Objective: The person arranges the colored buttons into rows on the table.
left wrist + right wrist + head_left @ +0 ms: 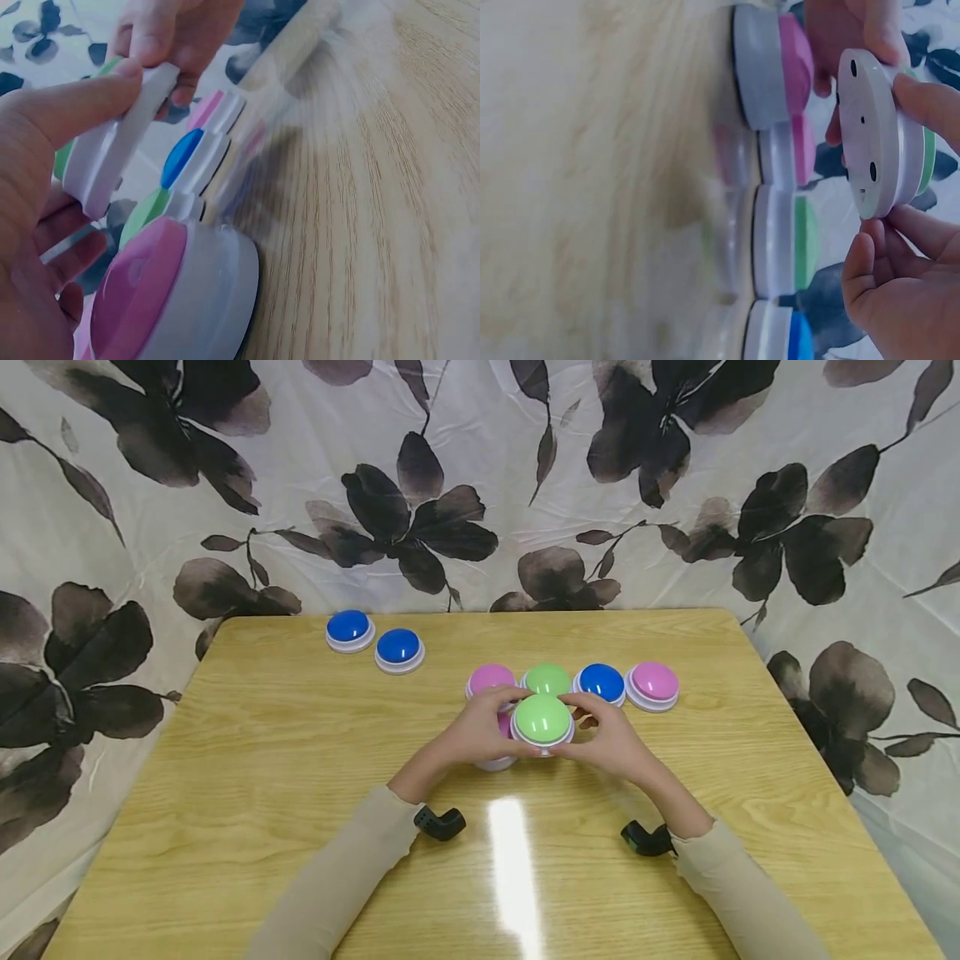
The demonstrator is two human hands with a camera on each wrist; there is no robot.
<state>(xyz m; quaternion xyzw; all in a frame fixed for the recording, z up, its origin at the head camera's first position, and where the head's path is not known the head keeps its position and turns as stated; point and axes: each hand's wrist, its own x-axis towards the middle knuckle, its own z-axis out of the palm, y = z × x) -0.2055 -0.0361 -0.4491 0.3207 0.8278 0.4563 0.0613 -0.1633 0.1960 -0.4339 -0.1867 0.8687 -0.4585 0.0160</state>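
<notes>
Between both hands is a green-topped push button (542, 718) with a white base, lifted off the table. My left hand (480, 728) pinches its left edge between thumb and fingers. On the opposite edge, my right hand (609, 740) grips it with thumb and fingertips. The right wrist view shows the button's white underside (866, 135), dotted with small dark holes. Just below the left hand stands a pink button (495, 765), partly covered by that hand. Behind the hands another pink button (491, 677), a second green button (547, 678) and a blue button (602, 682) stand side by side.
At the right end of that row is one more pink button (653, 683). Two blue buttons stand toward the table's back left, one (349, 628) behind the other (399, 648). A floral cloth (285, 468) hangs behind the wooden table (262, 777).
</notes>
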